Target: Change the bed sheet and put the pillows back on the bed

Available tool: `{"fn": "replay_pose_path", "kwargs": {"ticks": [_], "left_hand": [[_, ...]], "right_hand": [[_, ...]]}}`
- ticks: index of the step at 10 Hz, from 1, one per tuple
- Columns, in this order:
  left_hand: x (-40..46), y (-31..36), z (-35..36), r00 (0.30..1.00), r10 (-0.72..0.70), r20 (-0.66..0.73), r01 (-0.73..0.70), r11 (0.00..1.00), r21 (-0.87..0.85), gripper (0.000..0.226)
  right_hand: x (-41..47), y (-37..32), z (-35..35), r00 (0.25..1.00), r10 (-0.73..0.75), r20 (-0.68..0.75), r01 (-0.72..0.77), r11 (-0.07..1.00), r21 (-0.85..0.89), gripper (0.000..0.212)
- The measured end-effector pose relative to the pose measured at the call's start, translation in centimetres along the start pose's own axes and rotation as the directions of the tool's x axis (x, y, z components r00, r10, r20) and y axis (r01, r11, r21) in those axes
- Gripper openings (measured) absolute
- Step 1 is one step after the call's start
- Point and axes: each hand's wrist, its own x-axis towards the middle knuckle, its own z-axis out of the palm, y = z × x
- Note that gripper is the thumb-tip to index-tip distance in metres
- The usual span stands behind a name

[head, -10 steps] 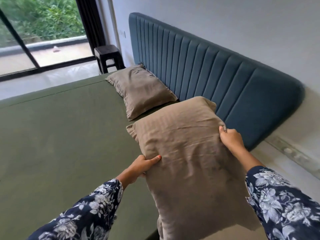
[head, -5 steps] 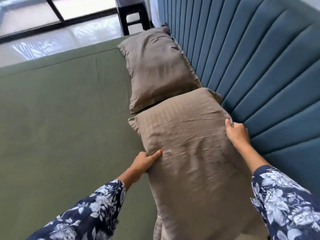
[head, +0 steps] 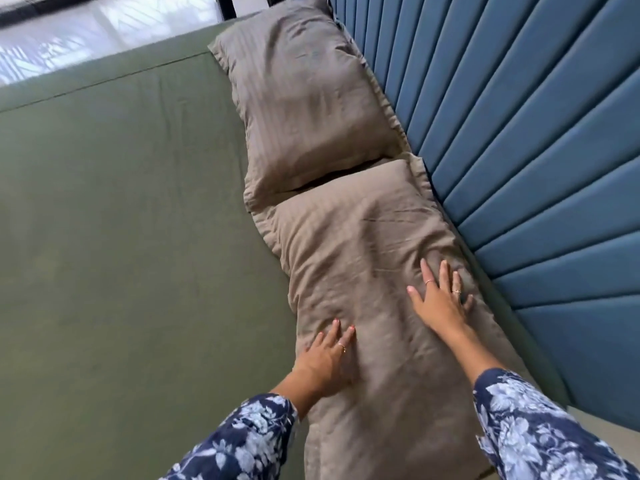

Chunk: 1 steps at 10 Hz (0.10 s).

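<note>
Sheet (head: 121, 237): green, spread flat, looked done | far pillow (head: 304, 98): at headboard (head: 519, 150) | near pillow (head: 363, 271): laid beside it; my left hand (head: 323, 363) and right hand (head: 440, 303) pressed flat, fingers straight, gripping nothing | left: final smoothing, I judged.

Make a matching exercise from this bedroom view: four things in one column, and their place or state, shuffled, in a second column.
Things
1. near taupe striped pillow
2. far taupe striped pillow
3. olive green bed sheet
4. blue padded ribbed headboard

Place or state
A. spread flat over the mattress
B. upright along the pillows' right edge
C. pressed under the left hand and right hand
D. lying untouched, close to the window

Pairs: 1-C, 2-D, 3-A, 4-B
</note>
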Motion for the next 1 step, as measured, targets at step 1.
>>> {"fn": "replay_pose_path", "kwargs": {"ticks": [1], "left_hand": [[-2.16,-2.13,-2.27,0.997,0.044,-0.057,-0.04,0.997,0.073,0.086]], "right_hand": [[-1.27,-0.12,-0.16,0.999,0.006,-0.032,-0.005,0.999,0.033,0.066]]}}
